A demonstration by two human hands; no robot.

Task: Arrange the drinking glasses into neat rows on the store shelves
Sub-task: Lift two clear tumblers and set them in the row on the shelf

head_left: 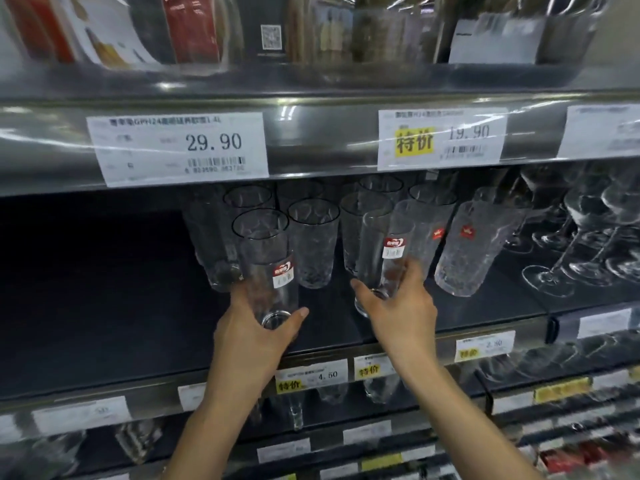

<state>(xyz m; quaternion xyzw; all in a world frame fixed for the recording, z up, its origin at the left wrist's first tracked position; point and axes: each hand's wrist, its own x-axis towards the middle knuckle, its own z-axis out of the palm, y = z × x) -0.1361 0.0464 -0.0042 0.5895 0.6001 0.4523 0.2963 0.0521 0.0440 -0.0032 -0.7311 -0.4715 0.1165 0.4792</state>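
On the middle shelf [104, 306] stand several clear drinking glasses. My left hand [252, 337] grips the base of a tall smooth glass [266, 268] with a red and white label, near the shelf's front edge. My right hand [398, 306] grips the base of a second labelled tall glass [384, 251] just to the right. Behind them stand textured tumblers [313, 244] in loose rows. To the right stand two cut-pattern glasses [474, 251] with red star stickers.
Stemmed wine glasses [568, 244] crowd the right end of the shelf. The upper shelf edge with price tags [180, 147] overhangs the glasses closely. The shelf's left half is dark and bare. More glasses [332, 393] and price tags sit on the shelf below.
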